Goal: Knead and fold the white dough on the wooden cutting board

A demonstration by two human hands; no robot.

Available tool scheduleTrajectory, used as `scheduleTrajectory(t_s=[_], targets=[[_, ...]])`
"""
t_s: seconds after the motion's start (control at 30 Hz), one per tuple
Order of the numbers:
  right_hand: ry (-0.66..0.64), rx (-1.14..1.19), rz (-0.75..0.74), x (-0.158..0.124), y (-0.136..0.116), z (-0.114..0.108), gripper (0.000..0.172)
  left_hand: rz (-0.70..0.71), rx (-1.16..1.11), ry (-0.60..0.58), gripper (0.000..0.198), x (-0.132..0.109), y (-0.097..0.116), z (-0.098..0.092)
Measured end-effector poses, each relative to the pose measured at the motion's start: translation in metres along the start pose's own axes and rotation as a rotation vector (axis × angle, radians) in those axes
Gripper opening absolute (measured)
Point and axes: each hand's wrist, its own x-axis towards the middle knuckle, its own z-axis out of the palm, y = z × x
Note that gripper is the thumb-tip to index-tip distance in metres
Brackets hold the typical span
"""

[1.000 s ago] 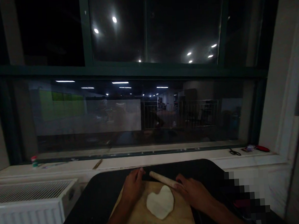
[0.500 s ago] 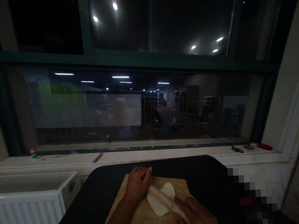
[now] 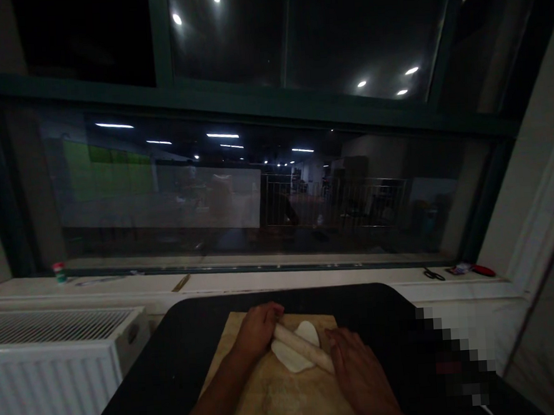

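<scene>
A flat white piece of dough lies on a wooden board on a dark table. Across the dough lies a wooden rolling pin, slanted from upper left to lower right. My left hand presses on the pin's left end, its fingers flat over it. At the pin's right end rests my right hand, palm down with fingers stretched over the end. Most of the dough is hidden under the pin.
A white window sill runs behind the table, with a small bottle at its left and scissors and a red object at its right. A white radiator stands to the left. A dark window fills the background.
The rolling pin came from the far edge of the board down onto the dough, then rolled a little away again. Both hands moved with it. The camera tilted slightly.
</scene>
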Motion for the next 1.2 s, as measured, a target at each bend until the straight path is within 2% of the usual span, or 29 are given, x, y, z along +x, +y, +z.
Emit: scheduleTrajectory(t_s=[0.17, 0.3, 0.4, 0.57, 0.7, 0.83, 1.0, 1.13, 1.2], targets=[[-0.015, -0.090, -0.027, 0.045, 0.001, 0.006, 0.048, -0.152, 0.127, 0.103, 0.042, 0.004, 0.002, -0.008], [-0.071, -0.029, -0.086, 0.071, 0.005, 0.015, 0.049, -0.218, 0.220, 0.132, 0.042, -0.001, 0.005, -0.011], [-0.015, -0.023, -0.104, 0.066, 0.004, 0.017, 0.050, -0.194, 0.249, 0.101, 0.045, -0.007, 0.002, -0.012], [0.104, -0.004, -0.106, 0.024, -0.015, 0.011, 0.046, -0.165, 0.272, 0.039, 0.048, -0.008, -0.007, -0.011], [0.101, -0.012, -0.091, -0.005, -0.033, 0.014, 0.041, -0.174, 0.307, 0.041, 0.047, -0.005, -0.009, -0.007], [0.083, -0.042, -0.070, -0.017, -0.038, 0.023, 0.041, -0.183, 0.369, 0.012, 0.049, -0.004, -0.005, -0.009], [0.110, 0.009, -0.131, -0.004, -0.024, 0.018, 0.041, -0.151, 0.420, -0.093, 0.043, 0.004, 0.005, -0.022], [0.094, 0.042, -0.118, 0.027, -0.009, 0.010, 0.047, -0.123, 0.551, -0.179, 0.042, 0.011, 0.015, -0.026], [0.071, 0.010, -0.097, 0.044, -0.002, 0.011, 0.047, -0.120, 0.601, -0.183, 0.041, 0.014, 0.018, -0.024]])
